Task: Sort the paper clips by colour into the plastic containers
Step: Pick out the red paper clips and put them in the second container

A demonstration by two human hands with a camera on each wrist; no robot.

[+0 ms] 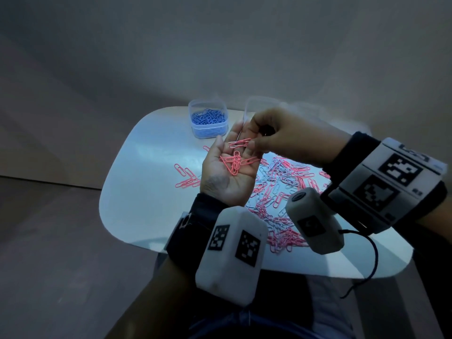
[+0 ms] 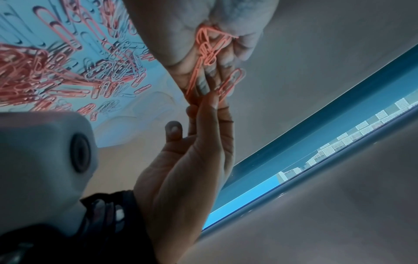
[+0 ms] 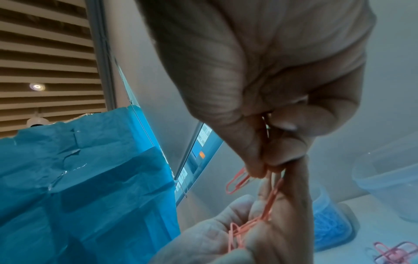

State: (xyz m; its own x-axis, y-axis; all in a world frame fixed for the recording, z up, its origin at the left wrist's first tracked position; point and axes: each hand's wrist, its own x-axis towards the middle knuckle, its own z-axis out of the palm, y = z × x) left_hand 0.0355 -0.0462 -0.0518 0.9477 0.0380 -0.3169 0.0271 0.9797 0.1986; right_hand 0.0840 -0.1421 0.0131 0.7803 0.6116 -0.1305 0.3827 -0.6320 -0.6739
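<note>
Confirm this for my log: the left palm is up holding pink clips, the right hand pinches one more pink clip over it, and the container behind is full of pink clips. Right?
One slip: the filled container holds blue clips, not pink, as the head view shows. The rest stands: the left hand lies palm up with pink clips, and the right hand pinches another pink clip over it.

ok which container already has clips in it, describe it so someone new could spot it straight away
Start at the white table and look to its far edge, beyond the upturned left hand. Two clear plastic containers stand there side by side. The one you want is the left container: it holds blue paper clips, while its neighbour, partly hidden behind the right hand, looks empty.
</note>
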